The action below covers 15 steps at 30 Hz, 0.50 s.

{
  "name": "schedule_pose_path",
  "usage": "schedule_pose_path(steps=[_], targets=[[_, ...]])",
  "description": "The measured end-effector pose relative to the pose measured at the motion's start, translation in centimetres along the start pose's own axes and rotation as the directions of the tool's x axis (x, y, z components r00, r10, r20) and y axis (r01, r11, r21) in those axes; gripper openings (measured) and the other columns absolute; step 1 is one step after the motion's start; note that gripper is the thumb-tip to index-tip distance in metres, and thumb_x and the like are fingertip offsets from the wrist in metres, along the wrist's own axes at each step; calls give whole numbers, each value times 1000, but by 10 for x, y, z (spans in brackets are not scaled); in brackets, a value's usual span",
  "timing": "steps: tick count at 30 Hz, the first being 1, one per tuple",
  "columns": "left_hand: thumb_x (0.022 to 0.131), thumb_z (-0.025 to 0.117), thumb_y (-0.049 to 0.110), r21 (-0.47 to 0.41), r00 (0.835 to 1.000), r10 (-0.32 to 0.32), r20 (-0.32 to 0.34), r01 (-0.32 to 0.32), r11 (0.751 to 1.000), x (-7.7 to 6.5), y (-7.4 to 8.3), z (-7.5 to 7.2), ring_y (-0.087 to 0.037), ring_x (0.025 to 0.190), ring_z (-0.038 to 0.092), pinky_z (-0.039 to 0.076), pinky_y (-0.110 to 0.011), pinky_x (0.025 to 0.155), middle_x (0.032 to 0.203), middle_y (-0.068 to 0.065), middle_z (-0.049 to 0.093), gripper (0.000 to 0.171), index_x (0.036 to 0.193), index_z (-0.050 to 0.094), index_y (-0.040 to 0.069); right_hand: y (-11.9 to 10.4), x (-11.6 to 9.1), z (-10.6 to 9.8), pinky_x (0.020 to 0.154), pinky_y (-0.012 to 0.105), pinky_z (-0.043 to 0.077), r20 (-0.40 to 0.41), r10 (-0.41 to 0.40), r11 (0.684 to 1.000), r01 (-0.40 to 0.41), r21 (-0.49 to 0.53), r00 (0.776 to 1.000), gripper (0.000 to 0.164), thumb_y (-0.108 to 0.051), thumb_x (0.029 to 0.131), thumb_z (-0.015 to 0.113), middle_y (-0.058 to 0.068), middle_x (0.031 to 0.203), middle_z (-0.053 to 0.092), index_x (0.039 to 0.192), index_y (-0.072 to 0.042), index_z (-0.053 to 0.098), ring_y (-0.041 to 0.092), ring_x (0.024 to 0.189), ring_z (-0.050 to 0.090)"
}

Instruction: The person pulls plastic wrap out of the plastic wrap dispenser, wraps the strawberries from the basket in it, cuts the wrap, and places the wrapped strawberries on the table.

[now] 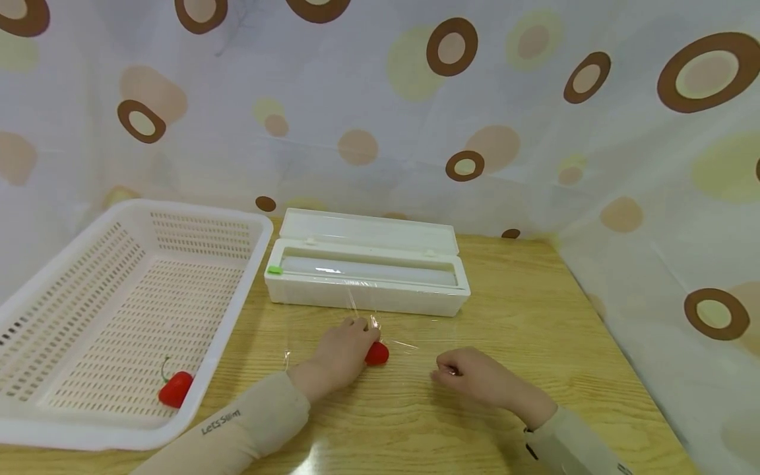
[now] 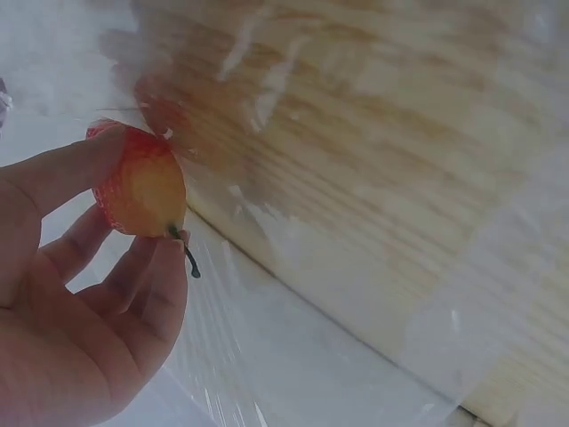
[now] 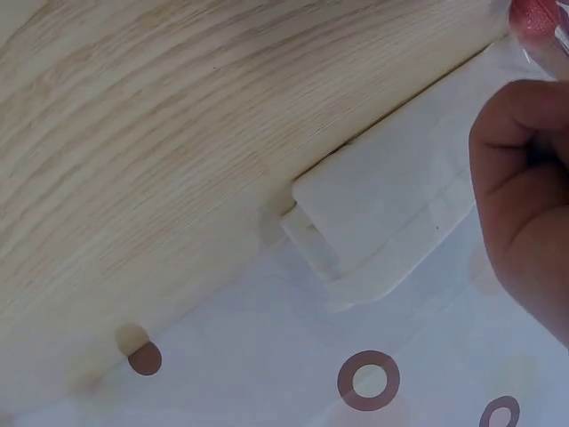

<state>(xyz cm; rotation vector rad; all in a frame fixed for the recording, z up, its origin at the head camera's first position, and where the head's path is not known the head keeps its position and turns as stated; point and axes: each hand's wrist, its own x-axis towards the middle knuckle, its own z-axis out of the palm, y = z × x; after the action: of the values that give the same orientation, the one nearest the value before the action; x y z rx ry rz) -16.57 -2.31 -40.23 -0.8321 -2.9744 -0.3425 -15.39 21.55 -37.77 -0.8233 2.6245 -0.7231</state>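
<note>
I monitor the left hand (image 1: 344,353), which pinches a red fruit (image 1: 377,354) between thumb and fingers, in front of the white box (image 1: 368,298) and amid clear film (image 1: 406,345). The right hand (image 1: 477,377) has curled fingers; I cannot tell whether they grip film. For good handling, I advise keeping the film flat and holding the fruit lightly to avoid creases. I read "LetsSlim" on the left sleeve (image 1: 261,419); right sleeve (image 1: 572,448) marks are illegible.
</note>
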Motion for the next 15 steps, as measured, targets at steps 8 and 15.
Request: schedule_pose_path(steps=[8,15], targets=[[86,62,28,-32,1000,22,10,-22,999,-6,0,1,-26,98,56,55,-37,83,106,-12,61,40,117,62,4,1,9,-2,50,19,25,-167,119,993,-116,32,979,42,-24,92,55,-7,53,25,59,-13,33,2,48,23],[78,48,69,-37,988,-8,152,14,999,-10,3,-3,-29,123,47,46,-40,100,133,-14,54,89,139,46,4,2,16,-1,47,21,28,-207,197,980,-190,53,958,41,-27,93,54,-6,51,29,59,-12,37,5,46,26]])
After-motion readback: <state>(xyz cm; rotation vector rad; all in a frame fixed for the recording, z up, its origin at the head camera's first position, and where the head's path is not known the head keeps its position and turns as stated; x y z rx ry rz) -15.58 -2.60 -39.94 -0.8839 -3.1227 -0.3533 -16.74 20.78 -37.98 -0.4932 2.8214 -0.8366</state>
